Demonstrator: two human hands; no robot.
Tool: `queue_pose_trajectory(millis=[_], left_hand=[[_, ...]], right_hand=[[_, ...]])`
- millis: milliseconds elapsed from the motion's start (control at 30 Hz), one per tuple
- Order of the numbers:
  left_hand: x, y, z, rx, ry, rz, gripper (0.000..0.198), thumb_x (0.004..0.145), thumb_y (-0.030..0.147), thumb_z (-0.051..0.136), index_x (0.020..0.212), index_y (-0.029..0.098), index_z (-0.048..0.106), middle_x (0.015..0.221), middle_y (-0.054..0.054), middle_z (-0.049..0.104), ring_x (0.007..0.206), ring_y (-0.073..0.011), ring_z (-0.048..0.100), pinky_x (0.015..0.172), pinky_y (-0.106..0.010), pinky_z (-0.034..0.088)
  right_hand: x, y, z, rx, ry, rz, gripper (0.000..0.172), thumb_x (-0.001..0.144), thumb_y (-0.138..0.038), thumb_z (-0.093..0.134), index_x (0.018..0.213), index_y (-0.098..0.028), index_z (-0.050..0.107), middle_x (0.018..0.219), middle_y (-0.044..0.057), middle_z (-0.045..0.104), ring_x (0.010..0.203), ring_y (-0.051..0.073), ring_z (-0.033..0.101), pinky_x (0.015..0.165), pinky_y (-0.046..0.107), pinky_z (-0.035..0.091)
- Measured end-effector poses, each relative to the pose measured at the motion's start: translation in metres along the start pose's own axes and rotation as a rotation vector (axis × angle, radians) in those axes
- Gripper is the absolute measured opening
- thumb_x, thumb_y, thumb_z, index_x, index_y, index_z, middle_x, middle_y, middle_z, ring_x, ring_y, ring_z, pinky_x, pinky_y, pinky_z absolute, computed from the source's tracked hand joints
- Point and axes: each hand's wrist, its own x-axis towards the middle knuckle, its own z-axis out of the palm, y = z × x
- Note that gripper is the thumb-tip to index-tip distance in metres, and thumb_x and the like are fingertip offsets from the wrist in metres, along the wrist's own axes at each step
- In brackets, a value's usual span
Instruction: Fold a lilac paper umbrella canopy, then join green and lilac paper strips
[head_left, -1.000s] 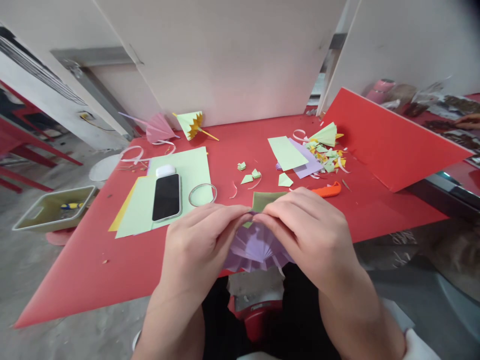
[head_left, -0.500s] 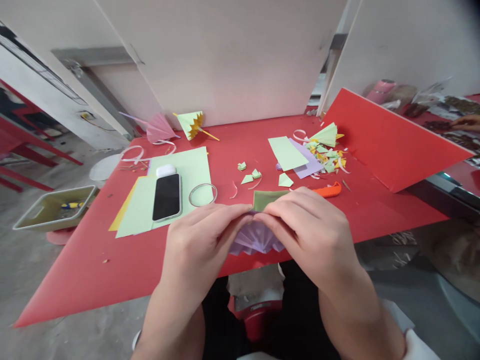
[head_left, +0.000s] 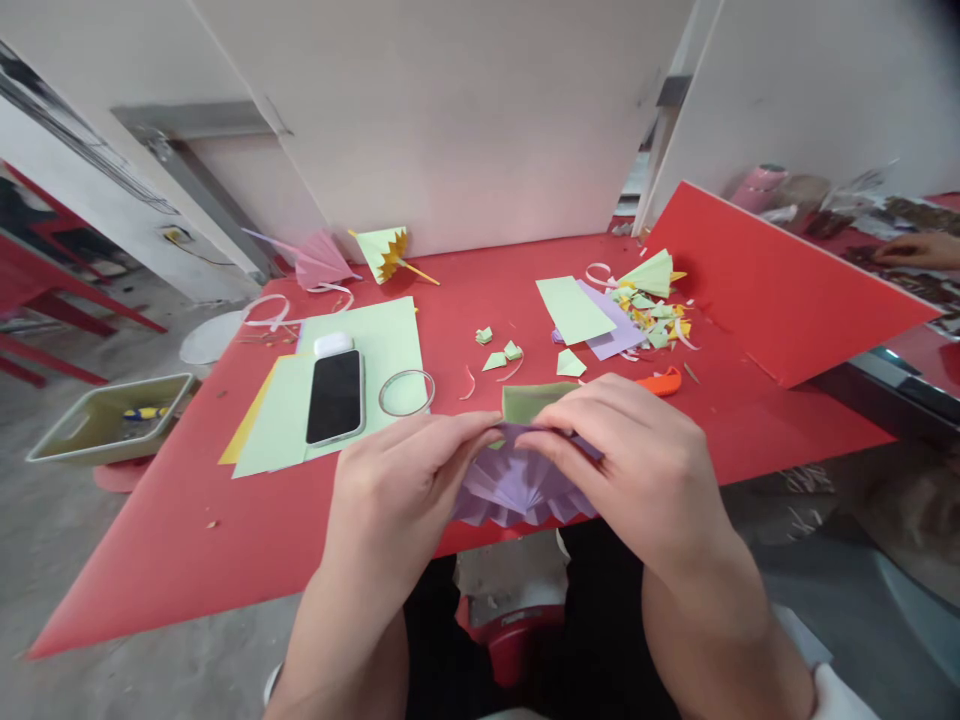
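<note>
Between my hands is a pleated purple paper (head_left: 517, 480) with a zigzag lower edge, held above the front of the red table. My left hand (head_left: 412, 465) pinches its upper left edge between thumb and fingers. Opposite it, my right hand (head_left: 622, 450) pinches the upper right edge. A green paper piece (head_left: 534, 402) stands up just behind the purple edge, partly covered by my right fingers; whether it is joined to the purple paper I cannot tell. An orange cutter (head_left: 664, 382) lies beyond my right hand, and a roll of tape (head_left: 406, 392) beyond my left.
A phone (head_left: 335, 397) and a white case (head_left: 333, 345) rest on green sheets (head_left: 391, 330) at left. Small paper umbrellas (head_left: 384, 250) stand at the back. Paper scraps (head_left: 660, 325) lie at right before an upright red board (head_left: 780, 280); a co-worker's hand (head_left: 919, 250) shows behind it.
My fingertips have moved slightly apart along the paper's upper edge. More of the purple pleats shows between and below my hands. The things on the table stay in place.
</note>
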Motion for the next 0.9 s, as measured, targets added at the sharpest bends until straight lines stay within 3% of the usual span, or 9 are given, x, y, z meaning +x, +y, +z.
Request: queue_pose_trajectory(millis=[533,733,900], left_hand=[[0.002,0.0011,-0.0005,-0.017,-0.022,-0.009,0.007,0.08,0.02,0.064,0.085,0.021,0.067,0.07,0.005,0.068,0.06,-0.0053,0.06,0.056,-0.015,0.044],[0.0014,-0.0024,-0.001,0.021,-0.027,-0.028,0.006,0.081,0.022,0.061,0.083,0.024,0.066,0.064,0.008,0.066,0.049,-0.0045,0.056,0.048,-0.015,0.041],[0.0027,-0.0069,-0.0016,0.025,-0.056,-0.009,0.01,0.084,0.03,0.056,0.085,0.025,0.065,0.07,0.006,0.069,0.056,-0.0075,0.061,0.053,-0.016,0.046]], right_hand=[[0.0,0.0002,0.001,-0.016,0.021,-0.007,0.013,0.081,-0.019,0.061,0.069,-0.015,0.061,0.068,0.002,0.063,0.067,0.012,0.055,0.065,0.025,0.043],[0.0015,0.0017,0.0008,0.013,0.021,0.034,0.02,0.082,-0.028,0.061,0.067,-0.014,0.061,0.066,0.003,0.062,0.066,0.012,0.054,0.064,0.025,0.043],[0.005,0.0052,-0.0004,0.063,0.012,0.097,0.028,0.083,-0.037,0.059,0.068,-0.014,0.062,0.063,0.002,0.062,0.064,0.011,0.053,0.063,0.025,0.041]])
